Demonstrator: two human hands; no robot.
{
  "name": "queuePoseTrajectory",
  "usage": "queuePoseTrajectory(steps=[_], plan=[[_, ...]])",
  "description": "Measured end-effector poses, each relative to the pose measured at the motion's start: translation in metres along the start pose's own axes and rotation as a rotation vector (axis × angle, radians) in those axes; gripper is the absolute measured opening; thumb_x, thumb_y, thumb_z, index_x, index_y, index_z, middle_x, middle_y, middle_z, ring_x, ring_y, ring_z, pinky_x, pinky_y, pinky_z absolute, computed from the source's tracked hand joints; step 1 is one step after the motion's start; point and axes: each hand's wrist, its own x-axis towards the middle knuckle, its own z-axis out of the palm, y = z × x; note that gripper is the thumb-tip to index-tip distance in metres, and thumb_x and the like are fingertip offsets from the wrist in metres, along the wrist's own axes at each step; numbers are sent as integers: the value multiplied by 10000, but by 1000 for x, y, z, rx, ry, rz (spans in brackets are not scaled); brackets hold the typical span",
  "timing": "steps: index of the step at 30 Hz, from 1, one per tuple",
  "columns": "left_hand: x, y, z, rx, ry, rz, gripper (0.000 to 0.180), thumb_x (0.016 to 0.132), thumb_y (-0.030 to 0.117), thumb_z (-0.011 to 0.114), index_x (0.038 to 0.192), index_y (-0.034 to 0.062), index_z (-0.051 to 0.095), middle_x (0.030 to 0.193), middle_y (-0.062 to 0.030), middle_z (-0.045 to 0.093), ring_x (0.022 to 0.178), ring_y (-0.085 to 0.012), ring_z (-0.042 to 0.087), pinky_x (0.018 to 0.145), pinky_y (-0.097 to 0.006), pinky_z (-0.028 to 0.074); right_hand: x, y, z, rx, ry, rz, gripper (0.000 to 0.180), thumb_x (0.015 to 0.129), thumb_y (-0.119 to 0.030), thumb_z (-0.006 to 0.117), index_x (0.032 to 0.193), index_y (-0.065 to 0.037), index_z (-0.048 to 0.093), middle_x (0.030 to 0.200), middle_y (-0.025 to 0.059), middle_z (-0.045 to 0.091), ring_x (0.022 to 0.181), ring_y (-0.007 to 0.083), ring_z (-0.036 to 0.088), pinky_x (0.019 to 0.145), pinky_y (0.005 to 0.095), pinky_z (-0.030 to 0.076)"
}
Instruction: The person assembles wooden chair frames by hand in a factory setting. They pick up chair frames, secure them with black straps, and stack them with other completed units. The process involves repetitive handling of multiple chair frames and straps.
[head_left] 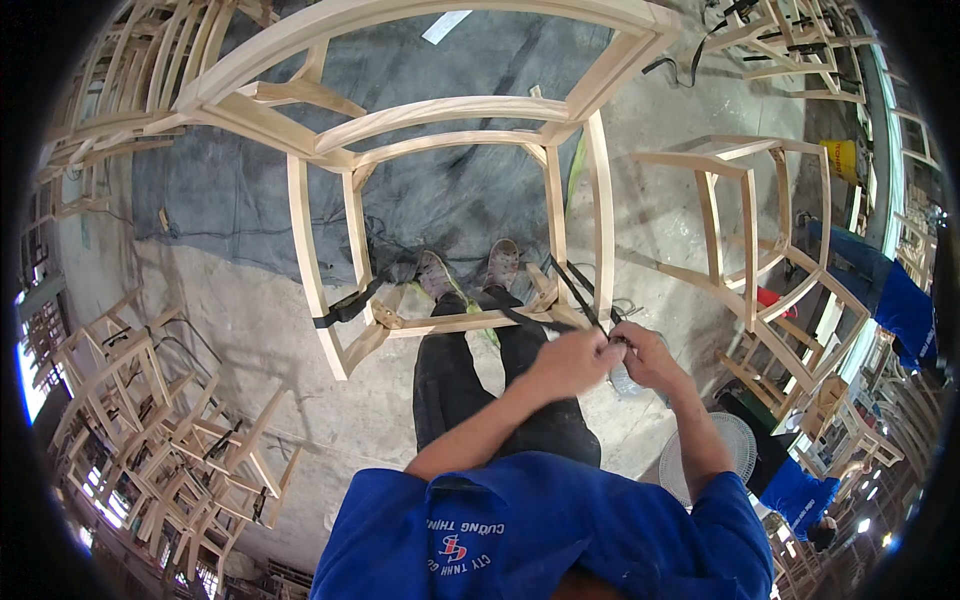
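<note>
A pale wooden chair frame (450, 322) stands in front of me, with its curved rails reaching toward the far side. Around its near left leg runs a dark strap (345, 308) with a wider dark piece on it. Another stretch of black strap (575, 285) crosses the near right corner and leads to my hands. My left hand (575, 362) is closed in a fist on this strap. Right beside it, my right hand (648, 357) also grips the strap, fingers bent, just outside the near right leg. Whether a buckle is between my hands is hidden.
A dark sheet (250, 195) covers the floor beneath the frame. More wooden frames are stacked at the left (190, 430), and another chair frame (750, 240) stands at the right. A round fan (707, 458) is near my right elbow. Two people in blue work at the right.
</note>
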Motion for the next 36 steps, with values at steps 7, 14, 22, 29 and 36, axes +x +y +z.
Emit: queuePoseTrajectory(steps=[7, 14, 22, 29, 36], plan=[[93, -71, -21, 104, 241, 697, 199, 928, 170, 599, 1082, 86, 694, 1008, -143, 695, 963, -341, 654, 828, -454, 502, 18, 18, 10, 442, 7, 1, 266, 872, 82, 531, 1093, -36, 618, 903, 74, 619, 851, 160, 590, 790, 302, 487], [98, -101, -68, 565, -126, 345, 254, 886, 120, 639, 1127, 143, 715, 1050, -98, 708, 1076, -334, 626, 876, -466, 483, 14, 54, 13, 580, 89, 84, 257, 920, -1, 557, 1170, -45, 601, 967, 33, 624, 857, 123, 573, 767, 280, 482], [107, -149, -96, 630, 3, 169, 230, 939, 173, 625, 1151, 176, 712, 1130, -119, 700, 1019, -367, 655, 854, -520, 499, 46, 28, 36, 662, 60, 128, 372, 946, -26, 529, 1317, -45, 550, 1053, 15, 626, 889, 80, 558, 766, 242, 470], [67, -70, -55, 247, -121, 349, 260, 995, 254, 573, 1155, 86, 690, 1105, -164, 691, 997, -376, 656, 858, -467, 505, 33, 11, 10, 694, 15, 31, 427, 890, 128, 444, 1242, -75, 577, 1117, 49, 617, 1009, 133, 593, 854, 282, 494], [91, -147, -102, 352, 112, 485, 200, 993, 208, 550, 989, 40, 659, 860, -179, 652, 807, -364, 642, 743, -468, 512, 28, 26, 16, 639, 11, -126, 373, 861, 176, 430, 1129, -51, 554, 1075, 54, 592, 987, 164, 614, 861, 310, 522]])
